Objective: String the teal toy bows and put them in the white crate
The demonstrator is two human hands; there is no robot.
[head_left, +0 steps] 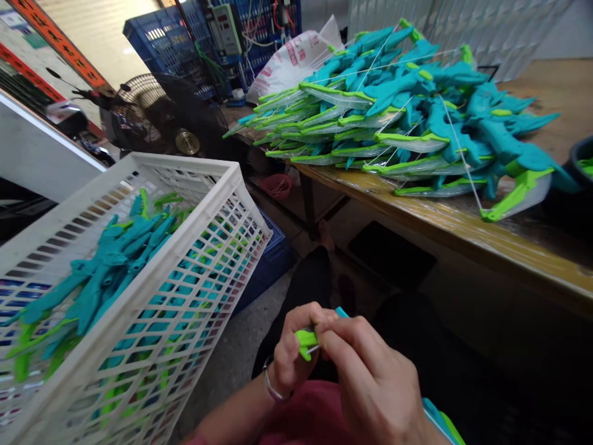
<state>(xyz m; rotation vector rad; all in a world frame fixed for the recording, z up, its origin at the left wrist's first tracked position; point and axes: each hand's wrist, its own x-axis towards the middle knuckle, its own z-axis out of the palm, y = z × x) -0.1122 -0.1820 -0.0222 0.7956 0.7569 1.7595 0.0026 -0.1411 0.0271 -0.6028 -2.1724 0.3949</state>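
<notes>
Closely pinching a green-and-blue toy (304, 339) with left hand (286, 353) and right hand (375, 371), fingers of both closed around it, in front of a red shirt (306, 417). Flanked on the left by a white basket (204, 163) of similar toys (111, 253); facing a table (563, 86) bearing a heap (417, 117) of more.

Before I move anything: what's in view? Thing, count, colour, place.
held piece: 1, green/teal, lower centre, mostly hidden
bench: 1, brown, right
bench pieces: many, teal/green, piled on bench
open crate: 1, white, left
crate pieces: many, teal/green, inside open crate
floor crate: 1, blue, beside open crate
back crates: several, blue, top
sack: 1, white, behind bench pieces
fan: 1, dark, upper left
basket: 1, pink, under bench
bin: 1, dark, right edge
left hand: 1, bare, on held piece
right hand: 1, bare, on held piece
</notes>
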